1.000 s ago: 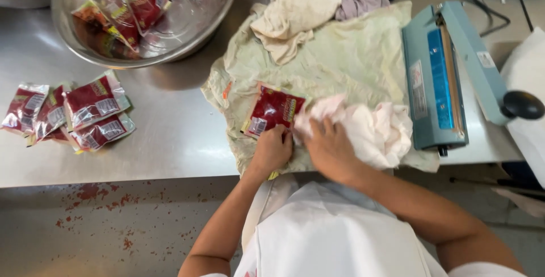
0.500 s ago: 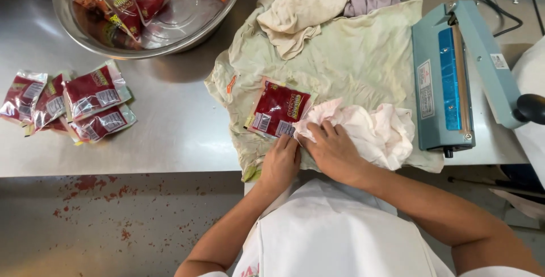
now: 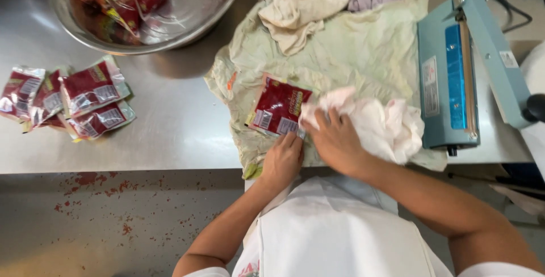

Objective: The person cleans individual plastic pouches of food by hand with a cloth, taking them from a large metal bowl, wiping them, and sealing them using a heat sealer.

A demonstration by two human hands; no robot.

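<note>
Red sachet under your hands, on the pale green cloth (image 3: 363,44).

Your left hand (image 3: 282,160) pins the flat, glossy red sachet (image 3: 278,106) at its 5 o'clock corner, fingers pressed together; your right hand (image 3: 336,141) presses the crumpled pink rag (image 3: 386,124) at its 3 o'clock edge.

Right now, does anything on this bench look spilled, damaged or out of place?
Nothing looks spilled or broken. The cloth under the sachet is stained and crumpled, and red specks mark the floor. The left hand touches the sachet's near edge; the right hand presses a pink rag beside it.
</note>
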